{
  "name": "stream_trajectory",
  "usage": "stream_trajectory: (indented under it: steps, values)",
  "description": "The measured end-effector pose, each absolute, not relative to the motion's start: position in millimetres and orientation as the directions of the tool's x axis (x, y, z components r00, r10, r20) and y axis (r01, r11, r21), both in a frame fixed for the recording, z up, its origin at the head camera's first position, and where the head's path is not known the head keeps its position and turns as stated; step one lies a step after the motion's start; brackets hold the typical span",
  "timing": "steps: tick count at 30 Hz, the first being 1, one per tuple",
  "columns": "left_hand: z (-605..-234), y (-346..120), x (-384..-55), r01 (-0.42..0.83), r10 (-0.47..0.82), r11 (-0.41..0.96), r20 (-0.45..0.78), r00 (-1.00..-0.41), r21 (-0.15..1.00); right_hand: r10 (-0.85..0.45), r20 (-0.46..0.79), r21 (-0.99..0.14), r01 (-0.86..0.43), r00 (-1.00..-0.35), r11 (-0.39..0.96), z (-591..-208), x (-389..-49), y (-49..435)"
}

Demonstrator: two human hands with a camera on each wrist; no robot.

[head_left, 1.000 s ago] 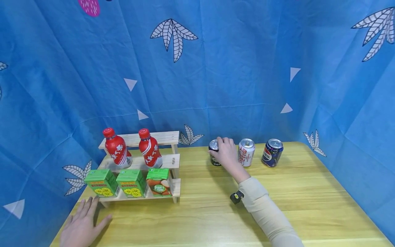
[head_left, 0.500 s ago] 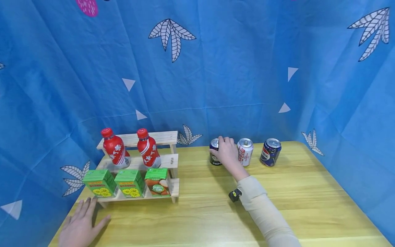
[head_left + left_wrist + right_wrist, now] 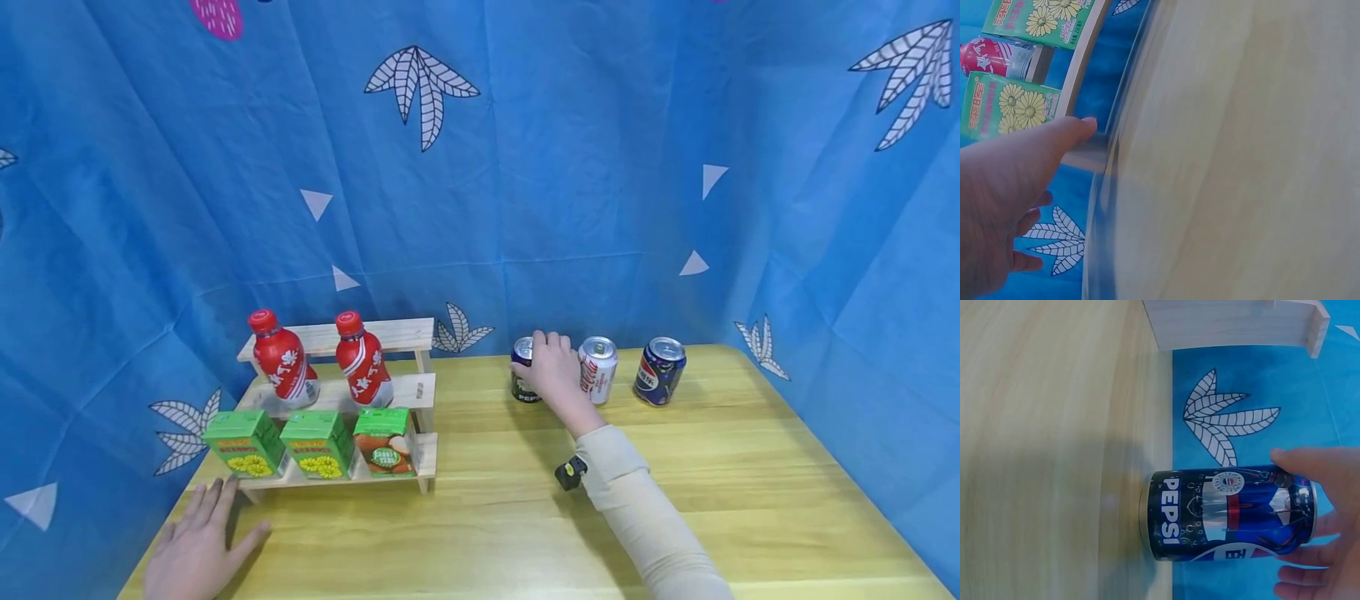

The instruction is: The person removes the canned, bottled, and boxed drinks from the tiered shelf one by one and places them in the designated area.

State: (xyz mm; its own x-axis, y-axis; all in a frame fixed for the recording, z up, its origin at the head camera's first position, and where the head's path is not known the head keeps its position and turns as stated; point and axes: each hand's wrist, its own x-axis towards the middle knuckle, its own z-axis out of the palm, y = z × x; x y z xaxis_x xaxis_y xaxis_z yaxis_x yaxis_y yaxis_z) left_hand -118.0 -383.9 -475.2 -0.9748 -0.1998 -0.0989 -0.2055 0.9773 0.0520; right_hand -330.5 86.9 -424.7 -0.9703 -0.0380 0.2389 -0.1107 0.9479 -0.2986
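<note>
Near the back of the table, my right hand (image 3: 553, 367) grips a dark blue Pepsi can (image 3: 522, 385) around its upper part. In the right wrist view the thumb and fingers lie on opposite sides of the upright Pepsi can (image 3: 1229, 512), its base right at the tabletop. My left hand (image 3: 197, 546) lies with fingers spread at the front left corner of the wooden tiered shelf (image 3: 427, 454), holding nothing. In the left wrist view its thumb (image 3: 1075, 131) is close to the shelf's lower edge, beside a green drink carton (image 3: 1013, 106).
A white Coca-Cola can (image 3: 598, 371) and another Pepsi can (image 3: 660, 372) stand right of the gripped one. On the shelf are two red bottles (image 3: 285, 362), two green flower-printed cartons (image 3: 318, 446) and a green-brown carton (image 3: 387, 444). A blue curtain (image 3: 570, 167) hangs behind the table.
My right hand and the Pepsi can have shifted very slightly to the right, nearer the Coca-Cola can. The left hand has stayed in place by the shelf.
</note>
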Motion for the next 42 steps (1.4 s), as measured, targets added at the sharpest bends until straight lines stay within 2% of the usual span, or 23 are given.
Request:
stream_trajectory:
  steps: [8,16,24,33,42]
  values:
    - [-476,-384,-117,-0.191,-0.187,0.98,-0.077,-0.979,0.053,-0.046,0.247,-0.322,-0.127,-0.968,0.938,-414,-324,89]
    - [-472,-385,-115,-0.172,-0.171,0.984,-0.032,-0.985,0.045,-0.112,0.347,-0.318,-0.229,-0.931,0.92,-396,-312,84]
    - [-471,-386,-114,-0.147,-0.148,0.988,0.003,-0.989,0.055,-0.221,0.479,-0.294,-0.393,-0.85,0.871,-369,-292,73]
    - [-469,-384,-114,-0.133,-0.134,0.989,0.019,-0.991,0.068,-0.287,0.561,-0.273,-0.5,-0.777,0.822,-347,-277,49]
    - [-468,-385,-113,-0.13,-0.132,0.99,0.022,-0.991,0.055,-0.384,0.662,-0.169,-0.628,-0.643,0.76,-341,-269,21]
